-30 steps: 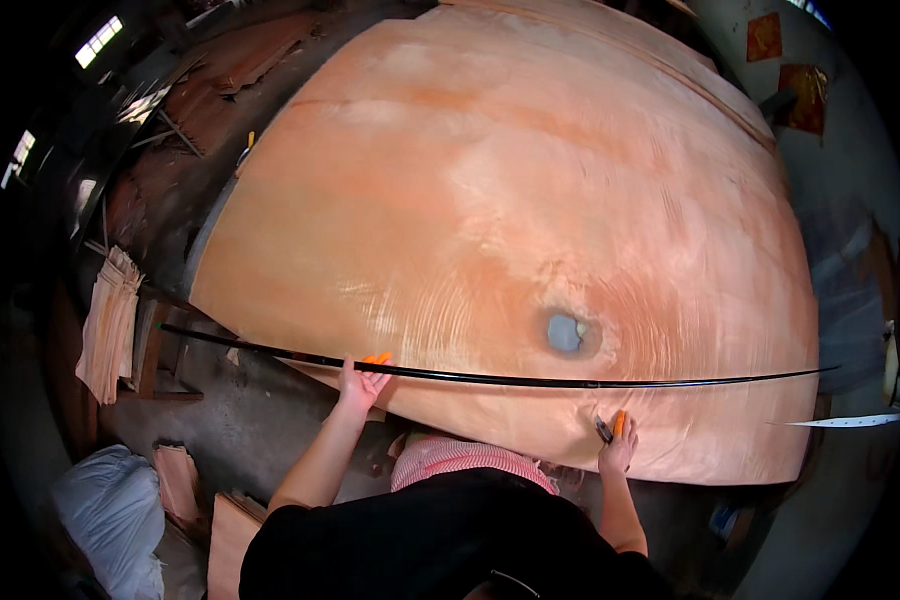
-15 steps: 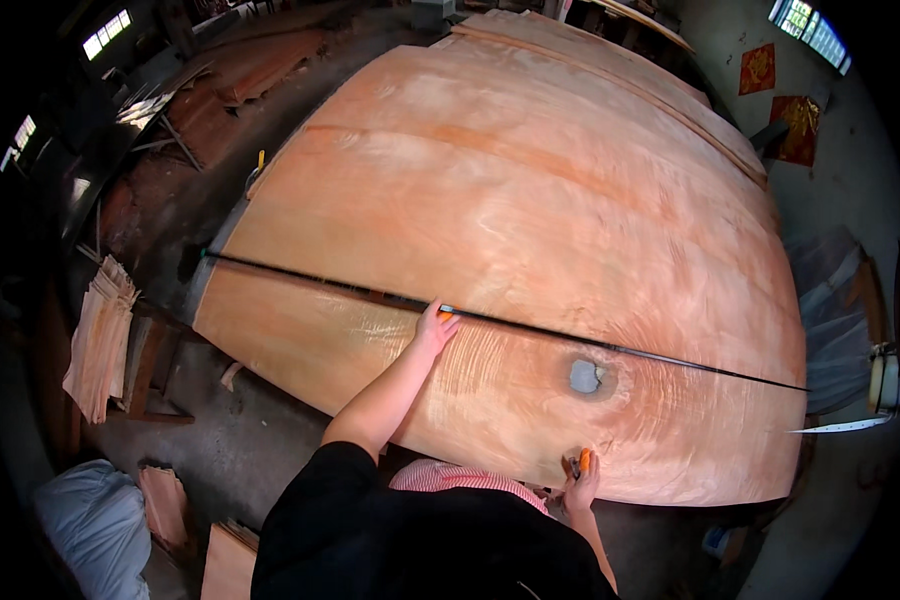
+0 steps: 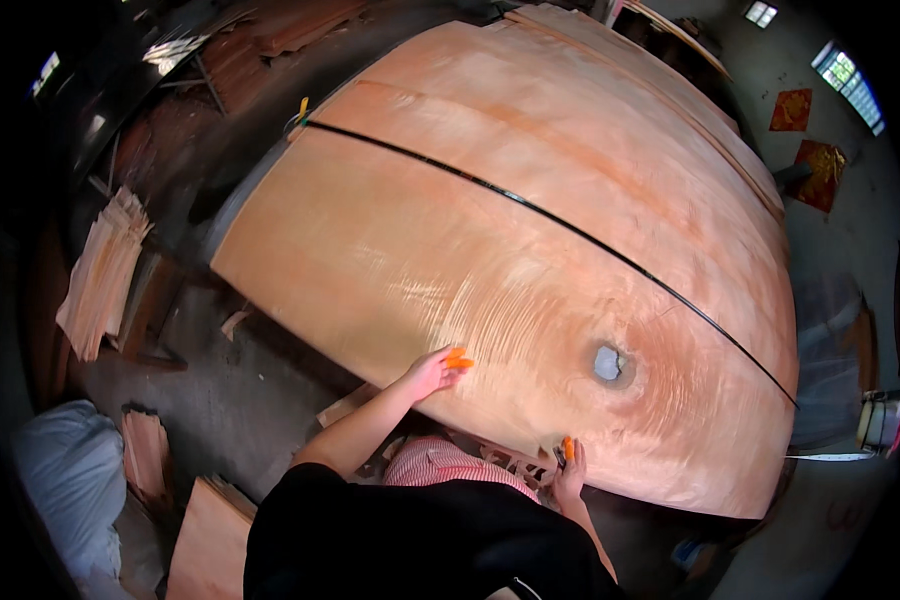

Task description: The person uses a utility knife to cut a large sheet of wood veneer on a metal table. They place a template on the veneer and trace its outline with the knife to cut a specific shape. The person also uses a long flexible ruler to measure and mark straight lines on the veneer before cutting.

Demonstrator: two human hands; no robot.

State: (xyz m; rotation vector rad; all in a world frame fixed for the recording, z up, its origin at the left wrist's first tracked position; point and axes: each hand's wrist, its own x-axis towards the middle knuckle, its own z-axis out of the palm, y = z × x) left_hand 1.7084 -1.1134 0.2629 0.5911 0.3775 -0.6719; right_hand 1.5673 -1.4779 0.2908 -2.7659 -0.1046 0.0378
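A broad stack of thin reddish wood veneer sheets (image 3: pixel 510 250) fills the middle, its top sheet rippled around a ragged hole (image 3: pixel 608 362). Across it lies a long thin black strip (image 3: pixel 530 204), bowed and beyond my reach-side edge. My left hand (image 3: pixel 430 376) is off the strip, over the near part of the veneer, fingers stretched out and orange covers on its fingertips. At the near edge my right hand (image 3: pixel 570 478) is closed around a small dark object (image 3: pixel 559 457), too small to name; orange shows on a fingertip there too.
Bundled veneer offcuts (image 3: pixel 105 275) stand at the left. A grey-blue covered bundle (image 3: pixel 68 480) and more veneer sheets (image 3: pixel 210 540) sit at lower left. A white measuring tape (image 3: pixel 828 457) sticks out at right, beside the wall. A yellow clip-like piece (image 3: pixel 303 108) is at the strip's far left end.
My left hand has let go of the black strip and drawn back toward me. The strip now lies farther away across the veneer and bows more. The view has turned somewhat.
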